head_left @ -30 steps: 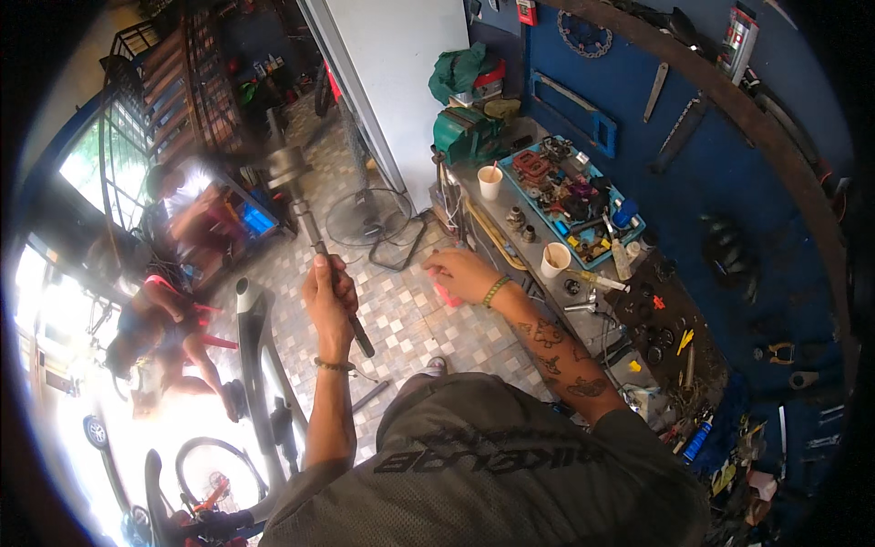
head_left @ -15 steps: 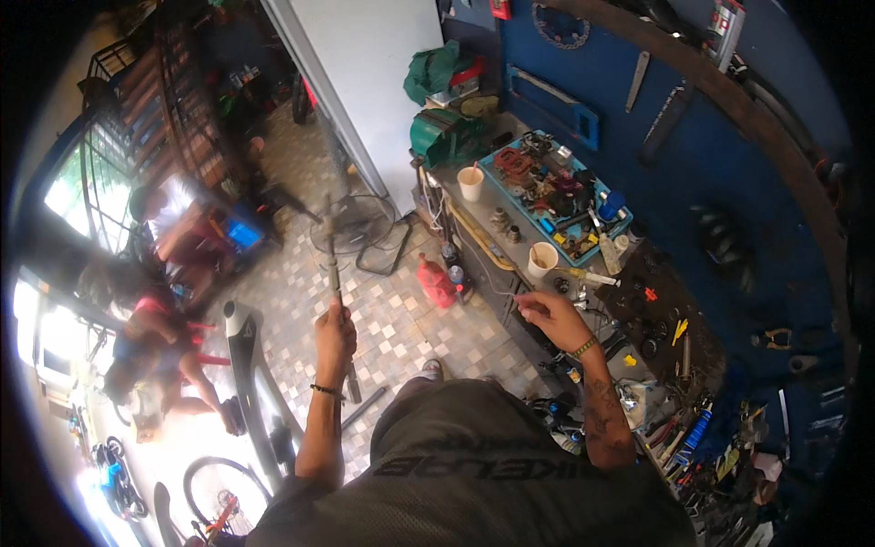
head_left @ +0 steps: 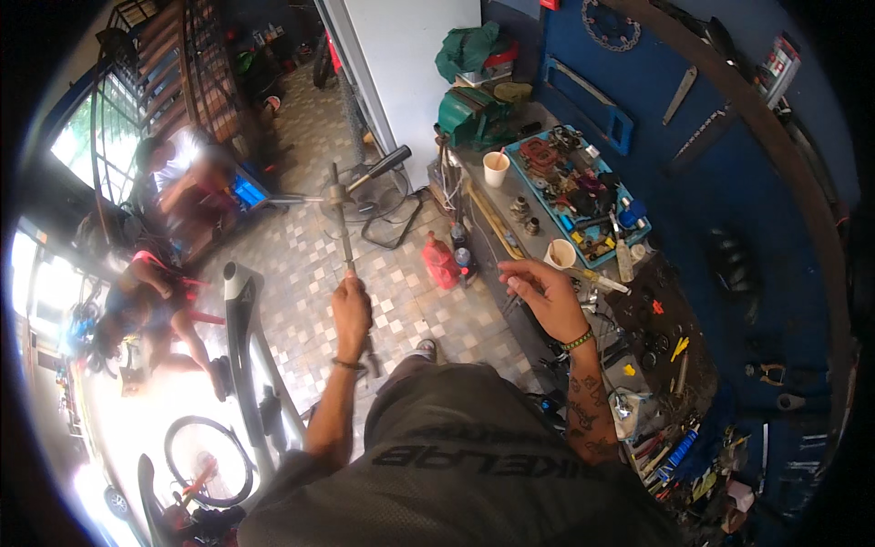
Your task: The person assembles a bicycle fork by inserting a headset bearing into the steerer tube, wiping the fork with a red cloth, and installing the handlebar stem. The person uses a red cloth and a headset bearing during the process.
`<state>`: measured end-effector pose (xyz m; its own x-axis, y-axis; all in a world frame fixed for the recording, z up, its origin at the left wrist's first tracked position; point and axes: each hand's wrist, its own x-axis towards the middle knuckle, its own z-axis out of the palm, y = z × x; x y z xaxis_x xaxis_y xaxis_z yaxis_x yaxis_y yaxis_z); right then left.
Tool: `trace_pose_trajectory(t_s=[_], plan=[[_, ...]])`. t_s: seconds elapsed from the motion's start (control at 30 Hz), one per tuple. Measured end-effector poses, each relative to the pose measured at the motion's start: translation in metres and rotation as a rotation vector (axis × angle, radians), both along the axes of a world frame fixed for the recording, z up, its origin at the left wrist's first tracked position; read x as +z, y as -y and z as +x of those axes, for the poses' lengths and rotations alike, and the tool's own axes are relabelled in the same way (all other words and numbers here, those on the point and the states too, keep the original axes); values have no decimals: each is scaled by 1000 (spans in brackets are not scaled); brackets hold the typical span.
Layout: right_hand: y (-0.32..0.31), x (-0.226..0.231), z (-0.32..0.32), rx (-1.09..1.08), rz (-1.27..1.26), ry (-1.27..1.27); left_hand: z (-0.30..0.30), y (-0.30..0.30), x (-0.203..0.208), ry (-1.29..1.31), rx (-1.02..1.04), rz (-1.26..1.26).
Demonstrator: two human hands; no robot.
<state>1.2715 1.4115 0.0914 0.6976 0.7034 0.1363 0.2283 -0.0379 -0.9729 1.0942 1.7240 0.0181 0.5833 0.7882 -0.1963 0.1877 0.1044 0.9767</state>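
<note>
My left hand (head_left: 351, 314) grips a long metal rod tool (head_left: 343, 219) with cross handles near its top; the rod stands nearly upright over the tiled floor. My right hand (head_left: 540, 294) hovers over the front edge of the workbench (head_left: 510, 260), its fingers partly curled, with nothing clearly in them. It is close to a white paper cup (head_left: 561, 253) and small parts on the bench. A black-handled arm of the tool (head_left: 381, 167) points up to the right.
A blue tray (head_left: 629, 211) of small parts, a second cup (head_left: 495, 168) and a green vise (head_left: 467, 115) sit on the bench. A red bottle (head_left: 441, 262) stands on the floor. A white bicycle frame (head_left: 248, 346) is at my left. Two people (head_left: 173, 182) crouch farther left.
My right hand has swung from the floor side over to the workbench. The left hand still holds the rod, which now stands more upright. My view has turned toward the bench.
</note>
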Motion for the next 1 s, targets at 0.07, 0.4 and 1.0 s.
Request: trace_pose_trajectory(t_s=[0.07, 0.4, 1.0], plan=[[-17, 9, -2, 5, 25, -15, 5, 10, 0, 7, 54, 156], [-94, 25, 5, -265, 212, 434, -26, 29, 3, -234, -166, 305], [-236, 161, 98, -300, 179, 1731, -27, 15, 121, 263, -149, -93]])
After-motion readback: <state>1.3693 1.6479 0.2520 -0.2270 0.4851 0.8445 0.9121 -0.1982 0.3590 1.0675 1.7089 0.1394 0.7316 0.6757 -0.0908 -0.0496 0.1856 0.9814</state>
